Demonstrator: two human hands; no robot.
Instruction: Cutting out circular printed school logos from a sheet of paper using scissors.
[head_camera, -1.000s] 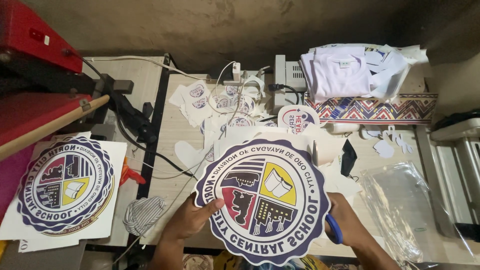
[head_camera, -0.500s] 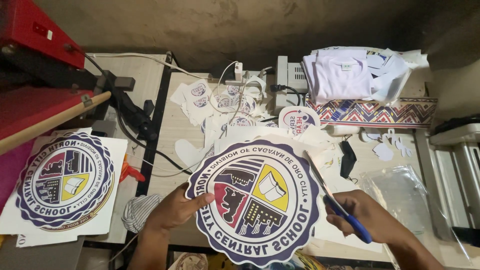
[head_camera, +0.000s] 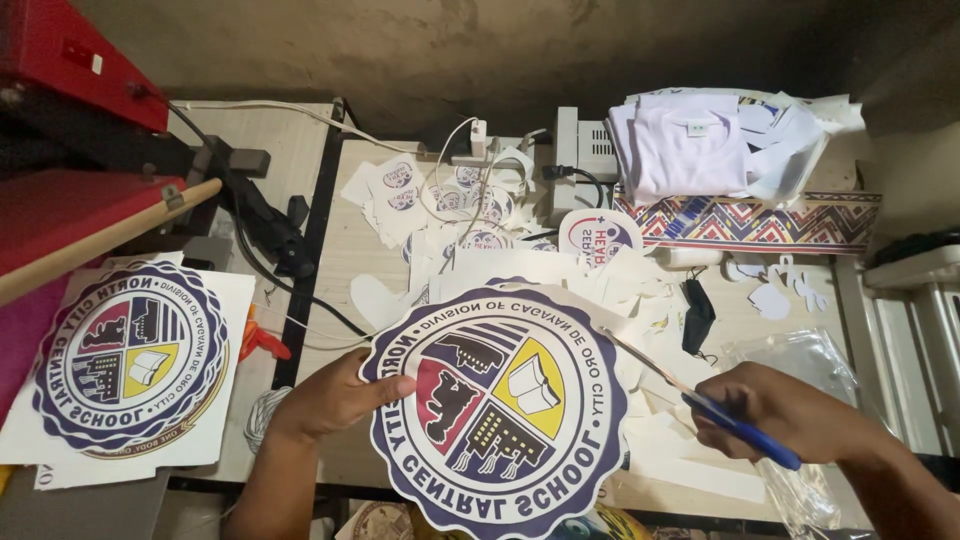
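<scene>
Head view: we pinch a round seal print (head_camera: 497, 405) in our left hand (head_camera: 335, 395), our right hand (head_camera: 790, 410) closed on scissors (head_camera: 700, 400), mid-trim, blades needing the rim.

Print workshop, red heat press (head_camera: 75, 120), printed emblem sheets (head_camera: 135, 365)

Left hand (head_camera: 335, 395) pinching, thumb extended; right hand (head_camera: 785, 410) fisted.

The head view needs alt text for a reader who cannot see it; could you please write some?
A left hand holds a round cut-out seal print while the right hand trims its edge with blue-handled scissors, above a table strewn with paper scraps.
</scene>
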